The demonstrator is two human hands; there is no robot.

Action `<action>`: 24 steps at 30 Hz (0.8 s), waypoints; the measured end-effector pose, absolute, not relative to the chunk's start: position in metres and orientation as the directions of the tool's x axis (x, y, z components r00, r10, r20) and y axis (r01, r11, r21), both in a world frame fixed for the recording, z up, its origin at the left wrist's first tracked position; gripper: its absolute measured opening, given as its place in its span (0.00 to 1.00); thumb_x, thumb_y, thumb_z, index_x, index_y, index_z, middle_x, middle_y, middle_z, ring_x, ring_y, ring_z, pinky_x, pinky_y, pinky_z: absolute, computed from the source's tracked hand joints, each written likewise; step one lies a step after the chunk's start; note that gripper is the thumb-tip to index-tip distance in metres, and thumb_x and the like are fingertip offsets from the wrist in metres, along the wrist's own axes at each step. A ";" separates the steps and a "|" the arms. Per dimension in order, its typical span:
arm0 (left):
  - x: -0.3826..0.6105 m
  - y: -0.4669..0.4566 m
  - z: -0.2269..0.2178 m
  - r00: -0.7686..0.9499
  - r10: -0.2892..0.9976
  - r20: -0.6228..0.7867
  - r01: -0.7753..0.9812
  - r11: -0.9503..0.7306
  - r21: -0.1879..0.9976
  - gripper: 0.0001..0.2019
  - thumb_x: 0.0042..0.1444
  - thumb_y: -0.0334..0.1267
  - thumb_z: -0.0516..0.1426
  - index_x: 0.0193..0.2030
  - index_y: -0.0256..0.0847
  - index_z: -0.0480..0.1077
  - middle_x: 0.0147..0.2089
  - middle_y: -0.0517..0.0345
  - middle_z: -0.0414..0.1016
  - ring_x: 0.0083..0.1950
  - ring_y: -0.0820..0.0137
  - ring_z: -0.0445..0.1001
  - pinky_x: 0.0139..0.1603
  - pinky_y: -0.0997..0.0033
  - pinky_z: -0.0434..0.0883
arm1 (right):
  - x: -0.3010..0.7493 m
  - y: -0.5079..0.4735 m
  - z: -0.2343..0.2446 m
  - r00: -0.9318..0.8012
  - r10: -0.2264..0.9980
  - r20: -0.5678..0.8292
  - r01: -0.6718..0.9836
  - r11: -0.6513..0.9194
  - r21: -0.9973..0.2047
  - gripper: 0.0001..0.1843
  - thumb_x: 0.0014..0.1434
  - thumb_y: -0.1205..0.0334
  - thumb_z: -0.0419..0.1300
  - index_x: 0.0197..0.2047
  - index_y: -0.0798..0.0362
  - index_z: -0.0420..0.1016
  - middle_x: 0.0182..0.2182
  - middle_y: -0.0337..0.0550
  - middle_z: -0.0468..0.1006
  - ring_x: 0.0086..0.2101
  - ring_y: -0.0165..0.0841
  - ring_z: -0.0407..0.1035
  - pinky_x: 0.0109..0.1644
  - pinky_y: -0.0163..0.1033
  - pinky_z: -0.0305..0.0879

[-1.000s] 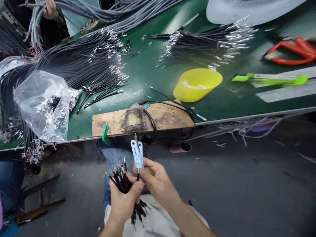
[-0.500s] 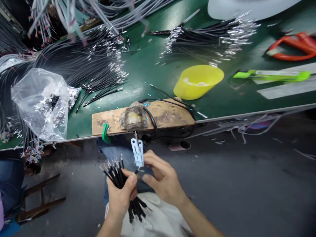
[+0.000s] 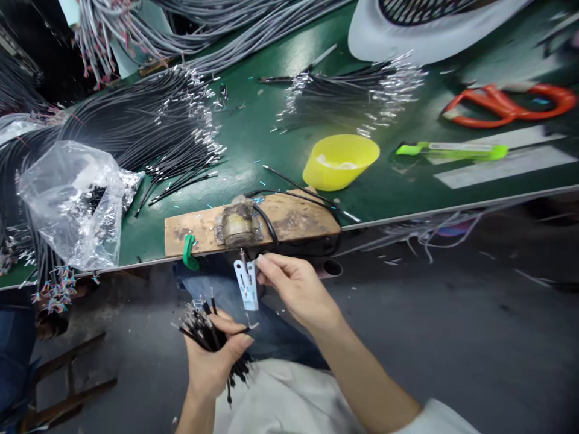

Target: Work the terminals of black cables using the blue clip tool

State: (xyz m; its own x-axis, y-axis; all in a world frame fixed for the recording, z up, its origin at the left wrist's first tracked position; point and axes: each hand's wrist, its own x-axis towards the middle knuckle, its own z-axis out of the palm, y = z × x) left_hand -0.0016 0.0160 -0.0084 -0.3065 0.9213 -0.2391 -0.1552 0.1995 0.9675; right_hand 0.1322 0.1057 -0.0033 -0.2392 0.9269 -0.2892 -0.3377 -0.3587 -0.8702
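Observation:
My left hand point(image 3: 211, 361) is closed round a bundle of short black wires point(image 3: 199, 325) with bare metal tips, held over my lap below the table edge. My right hand point(image 3: 294, 289) is raised to a pale blue plate point(image 3: 245, 284) that hangs from a rusty metal device point(image 3: 237, 223) on a wooden board point(image 3: 298, 220). Its thumb and forefinger are pinched together right beside the plate's top. What they pinch is too small to make out.
A green clamp point(image 3: 190, 253) fixes the board to the green table point(image 3: 407, 193). On the table are a yellow bowl point(image 3: 339, 160), a clear plastic bag point(image 3: 72, 205), heaps of black wires point(image 3: 149, 126), orange scissors point(image 3: 506, 102) and a green cutter point(image 3: 452, 150). Grey cables point(image 3: 203, 18) lie at the back.
My right hand has left the bundle and risen to the blue plate. My left hand with the bundle has dropped a little and to the left. The view has shifted.

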 end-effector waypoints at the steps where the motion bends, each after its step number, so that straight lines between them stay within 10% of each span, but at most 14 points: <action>1: -0.005 0.017 -0.010 -0.302 0.918 -0.257 -0.154 0.220 0.963 0.06 0.32 0.36 0.69 0.18 0.42 0.76 0.22 0.57 0.71 0.25 0.70 0.69 0.30 0.70 0.68 | 0.129 0.108 0.000 -0.226 0.937 -0.266 -0.314 -0.328 -0.891 0.25 0.38 0.41 0.66 0.17 0.57 0.71 0.16 0.35 0.66 0.20 0.25 0.56 0.25 0.32 0.52; 15: 0.003 0.031 -0.027 -0.255 0.962 -0.100 -0.090 0.079 0.993 0.11 0.38 0.48 0.66 0.20 0.44 0.77 0.17 0.56 0.69 0.17 0.69 0.66 0.15 0.69 0.65 | 0.111 0.097 -0.007 -0.458 0.806 -0.375 -0.634 -0.592 -0.498 0.24 0.40 0.40 0.66 0.25 0.55 0.78 0.21 0.41 0.77 0.21 0.28 0.66 0.25 0.33 0.61; 24: 0.008 0.011 -0.026 -0.373 0.907 -0.198 -0.140 0.156 0.978 0.08 0.38 0.43 0.66 0.25 0.42 0.77 0.21 0.57 0.70 0.19 0.72 0.64 0.21 0.69 0.65 | 0.116 0.061 -0.055 -0.289 0.738 -0.610 -0.656 -0.616 -0.436 0.19 0.35 0.47 0.70 0.24 0.54 0.76 0.22 0.38 0.76 0.26 0.30 0.68 0.30 0.33 0.62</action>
State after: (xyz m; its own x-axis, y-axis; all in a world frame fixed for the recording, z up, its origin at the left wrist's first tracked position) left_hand 0.0080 0.0110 -0.0258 -0.3727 0.9065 -0.1982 -0.1400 0.1563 0.9777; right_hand 0.1162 0.0609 -0.0554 -0.2886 0.7382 -0.6097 -0.6559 -0.6163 -0.4358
